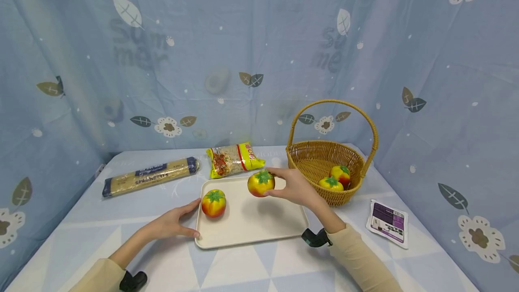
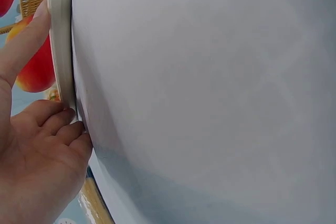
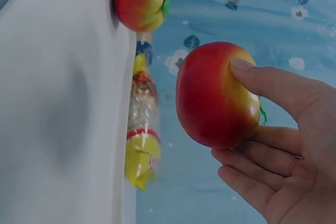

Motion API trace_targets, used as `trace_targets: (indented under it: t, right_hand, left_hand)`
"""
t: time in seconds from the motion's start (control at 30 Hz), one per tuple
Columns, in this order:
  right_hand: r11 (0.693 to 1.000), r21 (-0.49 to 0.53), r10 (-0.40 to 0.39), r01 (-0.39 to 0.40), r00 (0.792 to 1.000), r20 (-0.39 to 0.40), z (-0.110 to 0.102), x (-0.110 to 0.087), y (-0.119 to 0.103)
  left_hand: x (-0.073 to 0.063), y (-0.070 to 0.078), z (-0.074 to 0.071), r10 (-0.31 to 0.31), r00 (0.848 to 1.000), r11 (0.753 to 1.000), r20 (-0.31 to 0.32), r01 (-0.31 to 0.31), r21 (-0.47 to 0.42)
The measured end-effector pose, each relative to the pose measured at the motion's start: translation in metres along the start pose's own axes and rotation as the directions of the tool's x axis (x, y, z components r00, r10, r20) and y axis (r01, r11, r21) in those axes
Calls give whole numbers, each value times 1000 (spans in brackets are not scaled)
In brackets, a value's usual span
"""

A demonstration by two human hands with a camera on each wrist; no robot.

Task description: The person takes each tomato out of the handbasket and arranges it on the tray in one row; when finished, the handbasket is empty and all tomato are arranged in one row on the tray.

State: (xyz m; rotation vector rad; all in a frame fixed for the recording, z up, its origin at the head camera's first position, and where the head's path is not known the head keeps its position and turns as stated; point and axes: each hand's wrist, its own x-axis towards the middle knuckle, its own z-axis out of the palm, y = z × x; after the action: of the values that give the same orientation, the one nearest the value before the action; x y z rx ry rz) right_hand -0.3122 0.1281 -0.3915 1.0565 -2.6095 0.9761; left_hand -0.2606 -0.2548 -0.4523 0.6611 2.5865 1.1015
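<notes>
My right hand pinches a red-and-yellow tomato with a green leafy top, thumb on one side and fingers on the other. The tomato hangs above the cream tray, casting a shadow on it. A second, similar tomato sits at the tray's left end. My left hand touches the tray's left edge, its thumb and fingers spread apart along it. In the left wrist view the thumb lies against the rim. The right wrist view shows the held tomato up close, red at its base.
Right of the tray stands a wicker basket with a tall handle and two tomatoes inside. Behind the tray lie a yellow-ended clear food bag and a spaghetti packet. A white-and-purple pouch lies at right.
</notes>
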Motion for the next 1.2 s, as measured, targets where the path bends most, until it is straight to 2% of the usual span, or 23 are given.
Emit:
trace_targets:
  t: [0.27, 0.43, 0.57, 0.9, 1.2]
  right_hand:
    - [999, 28, 17, -18, 998, 63, 20, 11, -3]
    - [999, 13, 51, -52, 994, 100, 31, 16, -7]
    - [996, 39, 70, -75, 990, 126, 40, 22, -8]
    - [999, 33, 27, -32, 990, 139, 62, 29, -4]
    - [996, 29, 78, -84, 983, 168, 69, 28, -5]
  left_hand:
    - [-1, 1, 0, 4, 1000, 1000, 0, -4, -2]
    - [-1, 2, -1, 3, 1000, 1000, 0, -3, -3]
    - [-1, 1, -1, 0, 1000, 1000, 1, 0, -2]
    - [0, 0, -1, -2, 1000, 1000, 5, 2, -4]
    - [-1, 0, -1, -6, 1000, 1000, 3, 6, 4]
